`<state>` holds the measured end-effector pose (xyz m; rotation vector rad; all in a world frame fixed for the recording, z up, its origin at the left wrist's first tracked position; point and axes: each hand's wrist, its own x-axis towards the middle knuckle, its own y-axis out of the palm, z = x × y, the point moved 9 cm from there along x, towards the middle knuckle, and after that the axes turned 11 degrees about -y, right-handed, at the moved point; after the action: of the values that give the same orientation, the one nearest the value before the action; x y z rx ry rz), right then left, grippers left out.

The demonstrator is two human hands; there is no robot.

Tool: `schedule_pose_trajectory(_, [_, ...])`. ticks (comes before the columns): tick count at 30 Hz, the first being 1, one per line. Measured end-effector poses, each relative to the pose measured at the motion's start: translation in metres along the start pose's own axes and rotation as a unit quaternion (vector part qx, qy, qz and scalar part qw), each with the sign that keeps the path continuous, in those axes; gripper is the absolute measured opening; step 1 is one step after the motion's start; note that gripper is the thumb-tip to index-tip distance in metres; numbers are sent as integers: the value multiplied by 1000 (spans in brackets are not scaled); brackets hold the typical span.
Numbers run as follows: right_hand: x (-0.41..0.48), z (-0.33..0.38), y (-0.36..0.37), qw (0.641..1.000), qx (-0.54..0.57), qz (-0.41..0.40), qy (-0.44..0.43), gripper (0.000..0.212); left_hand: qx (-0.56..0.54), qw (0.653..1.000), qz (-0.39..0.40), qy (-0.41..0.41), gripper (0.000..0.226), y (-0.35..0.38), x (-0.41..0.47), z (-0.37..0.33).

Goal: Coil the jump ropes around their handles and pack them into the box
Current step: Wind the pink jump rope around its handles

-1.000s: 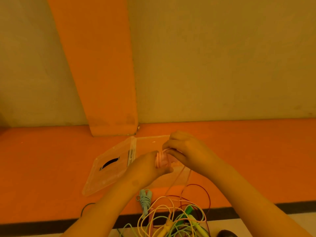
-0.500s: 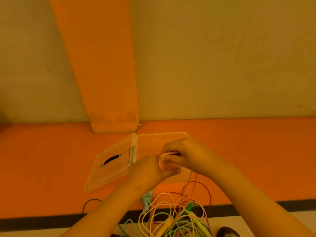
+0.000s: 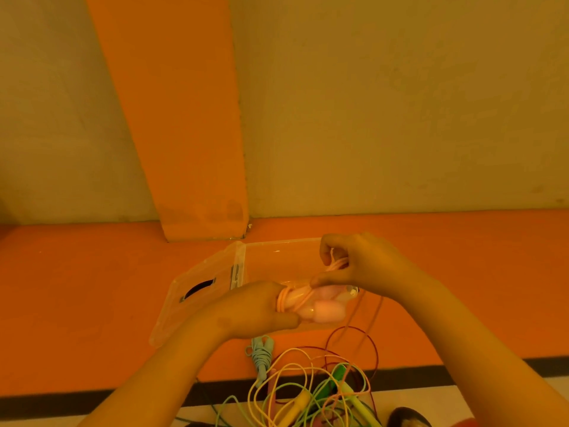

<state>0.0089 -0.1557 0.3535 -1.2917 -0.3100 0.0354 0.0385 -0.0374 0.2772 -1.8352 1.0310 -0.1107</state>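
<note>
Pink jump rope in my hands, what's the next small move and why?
Probably carry the right hand round for another wrap. It pinches a loop of pink cord above the pink handles, which the left hand grips. Only a few turns sit on them, and loose cord trails down toward the rope pile.

orange floor, box and ropes

an orange floor runs to a black stripe at its near edge. on it sits a clear box with its lid lying open to the left, a coiled blue rope just beside it, and a tangle of loose ropes spilling across the stripe.
</note>
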Motion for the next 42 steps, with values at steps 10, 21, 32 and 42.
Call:
schedule_pose_trajectory(10, [-4,5,1,973,203,-90,-59,24,-27,997,-61,38,18,-8,-10,0])
schedule_pose_trajectory(21, [-8,9,13,890,442,-103,-37,57,-196,968,-151,50,21,-32,-11,8])
schedule_pose_trajectory(32, [-4,-2,27,815,566,-124,-1,66,-260,933,-237,79,48,-49,-19,3])
schedule_pose_trajectory(42, [0,2,40,768,626,-136,17,66,-277,924,-245,97,81,-45,-24,0])
